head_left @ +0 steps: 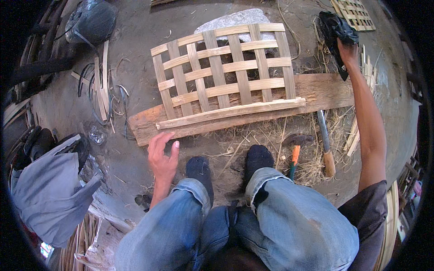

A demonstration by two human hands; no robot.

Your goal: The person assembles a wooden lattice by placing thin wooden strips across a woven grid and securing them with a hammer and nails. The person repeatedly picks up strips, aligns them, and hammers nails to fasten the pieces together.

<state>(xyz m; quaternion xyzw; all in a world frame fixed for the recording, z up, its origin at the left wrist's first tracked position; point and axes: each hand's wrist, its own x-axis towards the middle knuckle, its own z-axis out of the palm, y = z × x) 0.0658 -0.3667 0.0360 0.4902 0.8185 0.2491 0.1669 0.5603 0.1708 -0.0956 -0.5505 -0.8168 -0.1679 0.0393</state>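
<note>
A lattice panel woven from flat pale wooden strips (pixel 241 77) lies in front of me, with a thin batten (pixel 235 111) along its near edge. It rests partly on a rough brown plank (pixel 327 92) and reaches a pale stone (pixel 235 19) at its far side. My left hand (pixel 163 156) is just below the plank's left end, fingers loosely bent and apart, holding nothing. At the far right, my outstretched right hand (pixel 348 49) is closed on a crumpled black plastic bag (pixel 334 28). Its fingers are partly hidden by the bag.
Right of my feet lie a hammer (pixel 296 147) with an orange and green handle and a metal tool (pixel 326 144) with a wooden handle, among shavings (pixel 312 167). Loose strips (pixel 103 88) lie to the left, near a wrapped bundle (pixel 92 20). Grey cloth (pixel 54 194) hangs at lower left.
</note>
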